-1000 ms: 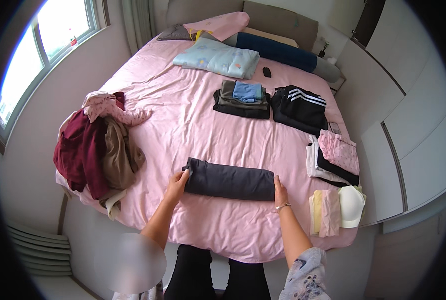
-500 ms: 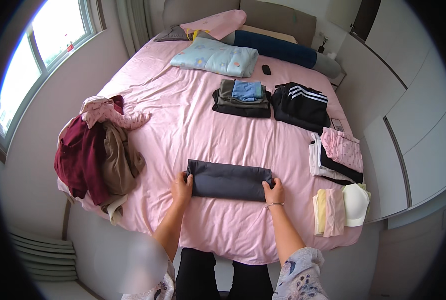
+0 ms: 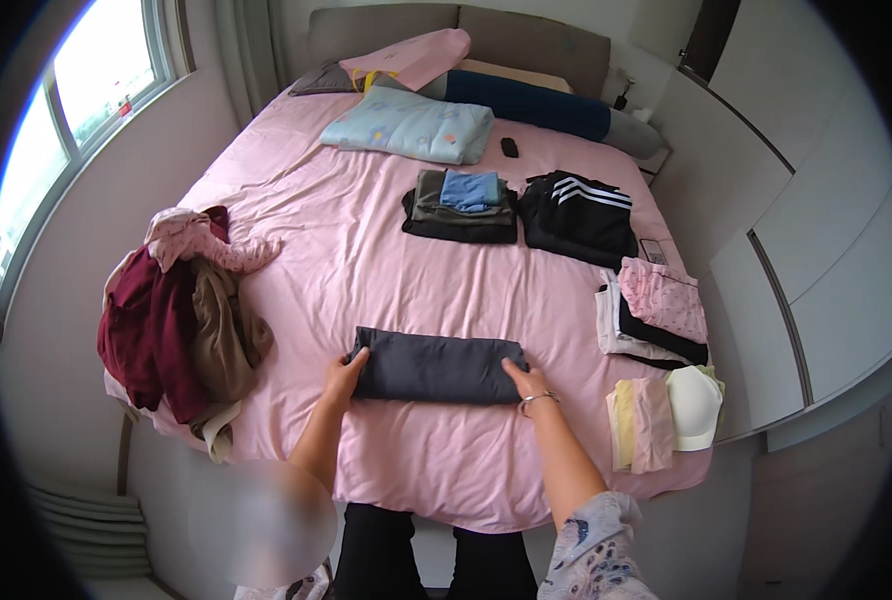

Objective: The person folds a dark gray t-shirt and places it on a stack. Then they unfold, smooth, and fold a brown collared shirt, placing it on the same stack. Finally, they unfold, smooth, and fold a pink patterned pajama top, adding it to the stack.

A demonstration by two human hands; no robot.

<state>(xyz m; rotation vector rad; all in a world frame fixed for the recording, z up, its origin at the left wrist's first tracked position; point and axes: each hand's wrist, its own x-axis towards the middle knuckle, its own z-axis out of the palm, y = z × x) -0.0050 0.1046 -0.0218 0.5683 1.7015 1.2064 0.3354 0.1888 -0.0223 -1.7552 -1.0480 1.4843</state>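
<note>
A dark grey garment [image 3: 440, 368], folded into a long flat rectangle, lies across the near part of the bed; its exact kind does not show. My left hand [image 3: 343, 376] grips its left end, thumb on top and fingers tucked at the edge. At the opposite end my right hand [image 3: 526, 385], with a bracelet at the wrist, has its thumb on the upper face and the fingers mostly hidden beneath. Both forearms reach in from the lower edge.
Pink bedding [image 3: 336, 270] covers the bed. Loose clothes [image 3: 181, 320] are heaped at the left. Folded dark clothes [image 3: 461, 215], black striped clothing [image 3: 581, 215], a pink patterned stack [image 3: 663, 300] and a white bra [image 3: 694, 410] line the far and right sides. A quilt [image 3: 406, 122] lies farther back.
The view has shifted slightly, so the whole bed sits a little further left. Both hands stay at the ends of the folded garment, with the right hand's thumb laid flatter on it.
</note>
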